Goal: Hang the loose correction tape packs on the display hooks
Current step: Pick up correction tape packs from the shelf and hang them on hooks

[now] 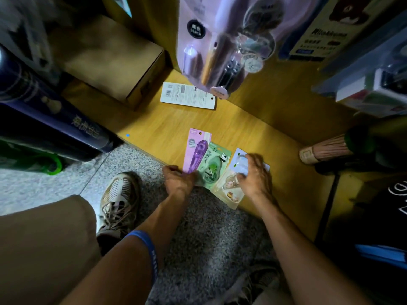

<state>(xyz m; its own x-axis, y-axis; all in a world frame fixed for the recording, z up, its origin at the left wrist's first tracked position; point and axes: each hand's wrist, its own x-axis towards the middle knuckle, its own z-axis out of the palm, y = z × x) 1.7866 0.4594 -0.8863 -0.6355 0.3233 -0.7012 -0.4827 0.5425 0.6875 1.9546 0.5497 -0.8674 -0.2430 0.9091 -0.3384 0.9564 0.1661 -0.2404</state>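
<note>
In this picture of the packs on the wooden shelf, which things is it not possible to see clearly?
Head view only:
- Display hooks: none can be made out.
- Pale pack: its middle is hidden under the right hand.
- Purple pack and green pack: lower ends covered by the left hand.
- White pack: lies back side up; print too small to read.

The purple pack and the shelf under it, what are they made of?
The purple pack looks like a printed card with a clear plastic bubble: it glints over the purple tape. The shelf looks like wood or a wood-look board: yellow, smooth, with faint grain lines. I cannot tell which.
</note>
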